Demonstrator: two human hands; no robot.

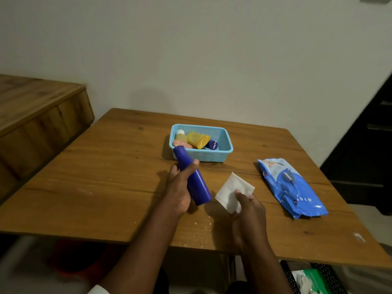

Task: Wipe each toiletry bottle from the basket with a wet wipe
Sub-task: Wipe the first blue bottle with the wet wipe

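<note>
My left hand (179, 187) grips a tall blue bottle (199, 187) around its middle, tilted above the table with its top toward the basket. My right hand (247, 205) holds a white wet wipe (231, 190) a short way to the right of the bottle, apart from it. The light blue basket (224, 145) stands behind the hands. Inside it lie a yellow bottle (197, 140), a small pale yellow bottle with a white cap (181, 136), a peach-coloured bottle (180, 143) and a small dark blue bottle (212, 144).
A blue wet wipe pack (292, 187) lies flat on the right side of the wooden table (95, 177). A wooden cabinet (38, 111) stands to the left. The table backs onto a white wall. White crumbs dot the near edge.
</note>
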